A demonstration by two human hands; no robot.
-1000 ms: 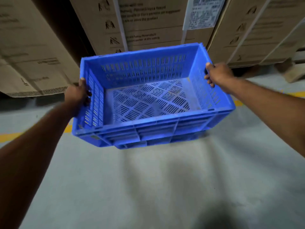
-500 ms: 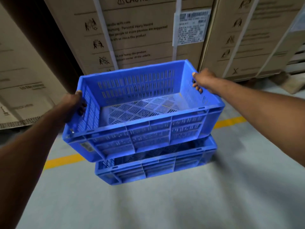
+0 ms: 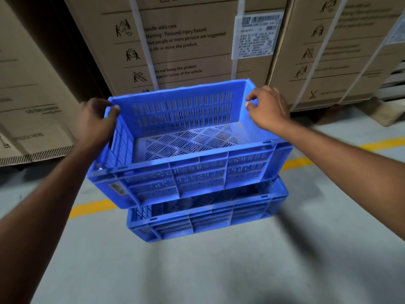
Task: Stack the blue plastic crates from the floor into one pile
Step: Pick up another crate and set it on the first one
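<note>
I hold a blue slotted plastic crate (image 3: 197,170) by its two short sides, tilted with its near side up. My left hand (image 3: 96,121) grips the left rim and my right hand (image 3: 266,108) grips the right rim near the far corner. Directly below it a second blue crate (image 3: 208,218) stands on the grey floor, and the held crate's bottom sits partly over its opening. Whether the two crates touch is not visible. Most of the lower crate's inside is hidden by the upper one.
Tall cardboard cartons (image 3: 186,44) with handling labels stand just behind the crates, and another carton (image 3: 28,106) is at the left. A yellow floor line (image 3: 94,208) runs behind the crates. A pallet corner (image 3: 388,113) shows at the right. Grey floor (image 3: 197,270) lies in front.
The crate has come down from mid-air towards the lower crate, which came into view. My hands have shifted from the side handles up to the rim.
</note>
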